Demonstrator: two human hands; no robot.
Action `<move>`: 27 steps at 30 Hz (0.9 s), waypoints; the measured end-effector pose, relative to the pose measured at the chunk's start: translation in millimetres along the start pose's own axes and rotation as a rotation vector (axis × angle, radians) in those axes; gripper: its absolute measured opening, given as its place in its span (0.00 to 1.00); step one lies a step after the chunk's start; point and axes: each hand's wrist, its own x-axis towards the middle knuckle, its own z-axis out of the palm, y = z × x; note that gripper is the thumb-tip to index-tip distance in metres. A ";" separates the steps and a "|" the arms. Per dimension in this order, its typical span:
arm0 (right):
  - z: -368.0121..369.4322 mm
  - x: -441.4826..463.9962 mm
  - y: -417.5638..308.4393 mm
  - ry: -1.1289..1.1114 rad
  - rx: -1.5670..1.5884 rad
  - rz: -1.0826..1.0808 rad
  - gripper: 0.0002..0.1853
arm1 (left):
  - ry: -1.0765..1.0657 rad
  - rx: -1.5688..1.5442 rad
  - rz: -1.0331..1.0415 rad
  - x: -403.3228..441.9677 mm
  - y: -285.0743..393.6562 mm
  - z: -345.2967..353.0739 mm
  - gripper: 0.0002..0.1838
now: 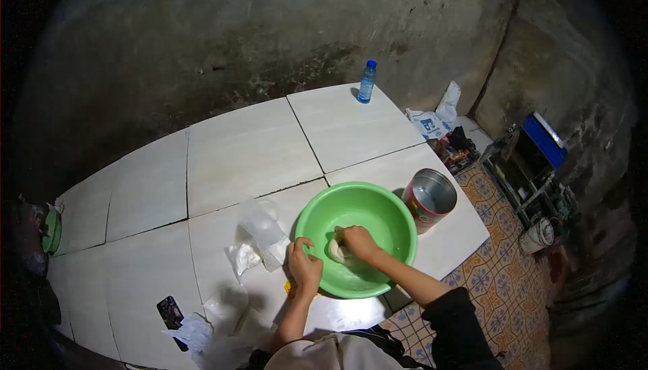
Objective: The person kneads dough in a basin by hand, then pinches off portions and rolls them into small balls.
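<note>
A round green basin (383, 216) stands on the white-tiled table, close to my body. Inside it lies a pale lump of dough (335, 252), partly covered by my right hand (358, 241), whose fingers are curled and pressed into it. My left hand (306, 269) grips the basin's left rim, thumb and fingers bent over the edge. Left of the basin are a clear plastic bag (262, 221) and a smaller bag with white contents (243, 259). A bit of yellow packaging (291, 288) shows beside my left wrist.
An open metal tin (432, 198) stands right of the basin. A water bottle (365, 83) is at the table's far corner. A phone (170, 312) and crumpled plastic (194, 333) lie front left. Beyond the right edge, a bucket (538, 235) stands on the patterned floor.
</note>
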 end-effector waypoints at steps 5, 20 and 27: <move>-70.0 -45.1 32.9 -0.587 -0.195 -0.151 0.07 | 0.056 0.021 -0.022 18.8 -8.8 -7.2 0.18; -28.9 -32.0 -1.8 -0.488 -0.083 -0.395 0.09 | 0.005 0.051 0.055 22.5 -6.6 1.6 0.18; 6.6 -13.1 19.5 -0.161 0.456 0.300 0.17 | -0.035 0.113 0.033 24.6 -9.0 2.7 0.16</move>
